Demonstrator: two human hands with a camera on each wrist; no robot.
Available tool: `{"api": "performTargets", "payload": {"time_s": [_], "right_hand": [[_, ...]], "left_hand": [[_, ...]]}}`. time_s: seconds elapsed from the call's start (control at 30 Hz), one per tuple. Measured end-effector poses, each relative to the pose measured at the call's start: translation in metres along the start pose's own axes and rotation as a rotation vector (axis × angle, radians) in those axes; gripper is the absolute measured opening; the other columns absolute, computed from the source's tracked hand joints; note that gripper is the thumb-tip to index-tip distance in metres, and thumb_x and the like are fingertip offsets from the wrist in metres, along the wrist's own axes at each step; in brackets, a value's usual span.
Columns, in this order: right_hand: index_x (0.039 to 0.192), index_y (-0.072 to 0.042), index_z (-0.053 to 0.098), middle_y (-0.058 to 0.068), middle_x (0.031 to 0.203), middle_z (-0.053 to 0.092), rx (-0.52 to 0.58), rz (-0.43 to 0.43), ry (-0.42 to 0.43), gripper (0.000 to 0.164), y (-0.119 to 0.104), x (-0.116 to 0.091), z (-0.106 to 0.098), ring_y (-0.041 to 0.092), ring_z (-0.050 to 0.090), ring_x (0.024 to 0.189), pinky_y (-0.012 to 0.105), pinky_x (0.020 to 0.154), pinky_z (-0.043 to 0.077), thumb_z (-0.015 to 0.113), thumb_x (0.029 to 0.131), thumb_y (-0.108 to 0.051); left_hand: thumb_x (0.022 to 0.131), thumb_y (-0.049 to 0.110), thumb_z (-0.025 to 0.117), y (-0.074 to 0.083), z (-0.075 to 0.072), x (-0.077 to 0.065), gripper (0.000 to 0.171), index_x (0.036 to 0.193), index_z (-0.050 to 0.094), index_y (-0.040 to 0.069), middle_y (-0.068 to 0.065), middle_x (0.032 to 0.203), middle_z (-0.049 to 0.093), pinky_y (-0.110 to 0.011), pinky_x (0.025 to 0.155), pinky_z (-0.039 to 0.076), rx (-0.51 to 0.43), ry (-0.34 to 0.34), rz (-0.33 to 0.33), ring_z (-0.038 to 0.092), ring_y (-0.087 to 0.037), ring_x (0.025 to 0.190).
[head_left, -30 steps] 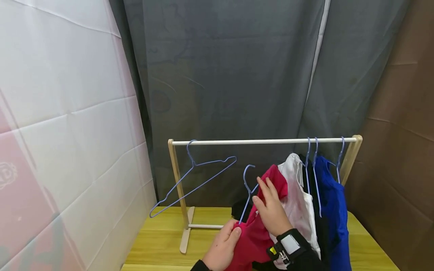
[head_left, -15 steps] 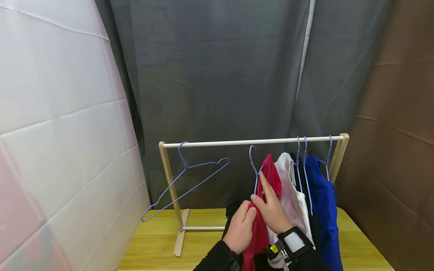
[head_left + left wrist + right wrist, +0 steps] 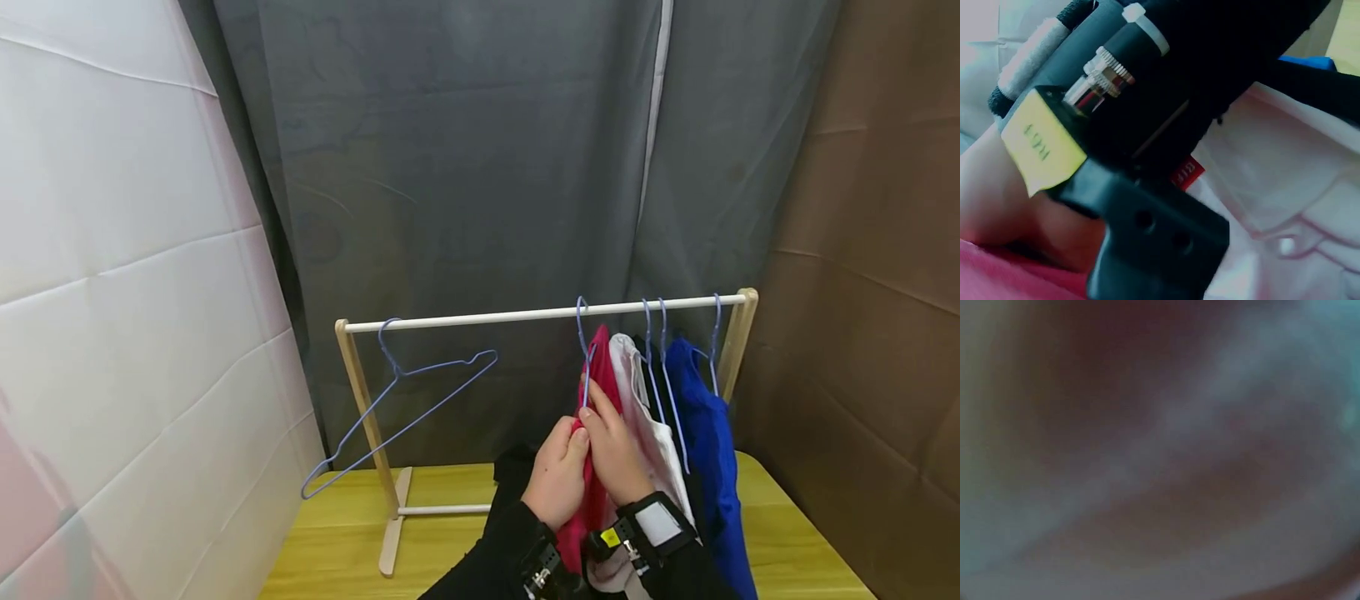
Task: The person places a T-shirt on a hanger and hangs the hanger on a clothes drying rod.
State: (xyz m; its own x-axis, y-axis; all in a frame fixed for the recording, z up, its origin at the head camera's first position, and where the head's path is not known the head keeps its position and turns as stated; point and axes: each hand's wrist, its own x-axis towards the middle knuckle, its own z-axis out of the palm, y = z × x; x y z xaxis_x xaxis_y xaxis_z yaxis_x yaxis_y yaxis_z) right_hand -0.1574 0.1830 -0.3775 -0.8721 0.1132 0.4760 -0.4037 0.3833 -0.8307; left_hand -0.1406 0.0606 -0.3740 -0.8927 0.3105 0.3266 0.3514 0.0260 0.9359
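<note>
A red garment (image 3: pixel 606 379) is on a light-blue wire hanger (image 3: pixel 587 371), whose hook is over the rack's white rail (image 3: pixel 480 319). My left hand (image 3: pixel 558 475) pinches the near edge of this garment, thumb on top. Close beside it, my right hand (image 3: pixel 615 450) has its thumb and fingers around the hanger's arm and the red cloth. In the left wrist view, the red cloth (image 3: pixel 1016 278) lies below the right hand's wrist, next to a white garment (image 3: pixel 1279 162) with a small red tag (image 3: pixel 1187 172). The right wrist view is too blurred to read.
An unloaded light-blue hanger (image 3: pixel 397 375) hangs at the rail's left. White, black and blue garments (image 3: pixel 705 400) hang on the right. Behind the left hand is black cloth (image 3: pixel 513 471). The rack stands on a yellow wooden table (image 3: pixel 442 550) before a grey curtain (image 3: pixel 450 167).
Both hands have moved up and toward the rack with the red garment, and the hanger's hook has come up to the rail. My right hand's spread fingers have closed in on the hanger.
</note>
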Motion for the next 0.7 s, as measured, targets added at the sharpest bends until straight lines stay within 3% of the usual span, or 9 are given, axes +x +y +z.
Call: {"api": "performTargets", "payload": {"time_s": [0.17,0.37,0.53,0.7], "right_hand": [[0.153,-0.006,0.042,0.015,0.157,0.040,0.085,0.025,-0.020,0.046,0.003,0.006,0.000,0.035,0.033,0.145,0.058,0.115,0.024,0.038,0.111,-0.022],[0.150,-0.001,0.045,0.021,0.152,0.044,0.011,0.054,-0.048,0.044,0.014,-0.004,0.002,0.037,0.040,0.139,0.059,0.112,0.030,0.033,0.111,-0.019],[0.155,-0.005,0.039,0.022,0.156,0.039,0.016,0.051,-0.047,0.046,0.013,-0.015,-0.001,0.040,0.039,0.139,0.062,0.111,0.030,0.037,0.111,-0.020],[0.157,-0.011,0.036,0.018,0.157,0.037,-0.039,0.001,0.014,0.049,0.002,-0.025,-0.011,0.040,0.040,0.140,0.059,0.107,0.036,0.044,0.108,-0.013]], "left_hand": [[0.108,0.028,0.048,0.001,0.004,0.008,0.017,0.104,0.059,0.015,0.003,0.082,0.051,-0.026,0.062,0.042,-0.007,0.020,-0.042,0.051,-0.012,0.072],[0.107,0.025,0.050,-0.019,0.003,0.006,0.014,0.104,0.058,0.014,0.005,0.082,0.052,-0.024,0.065,0.041,0.012,-0.012,-0.073,0.051,-0.008,0.074],[0.106,0.028,0.051,-0.024,-0.007,-0.004,0.019,0.122,0.056,0.018,0.007,0.103,0.058,-0.027,0.079,0.048,0.064,-0.083,-0.055,0.055,-0.007,0.092],[0.106,0.028,0.051,-0.024,-0.023,-0.019,0.033,0.136,0.050,0.016,0.004,0.124,0.055,-0.031,0.092,0.049,0.080,-0.120,-0.071,0.054,-0.010,0.108]]}}
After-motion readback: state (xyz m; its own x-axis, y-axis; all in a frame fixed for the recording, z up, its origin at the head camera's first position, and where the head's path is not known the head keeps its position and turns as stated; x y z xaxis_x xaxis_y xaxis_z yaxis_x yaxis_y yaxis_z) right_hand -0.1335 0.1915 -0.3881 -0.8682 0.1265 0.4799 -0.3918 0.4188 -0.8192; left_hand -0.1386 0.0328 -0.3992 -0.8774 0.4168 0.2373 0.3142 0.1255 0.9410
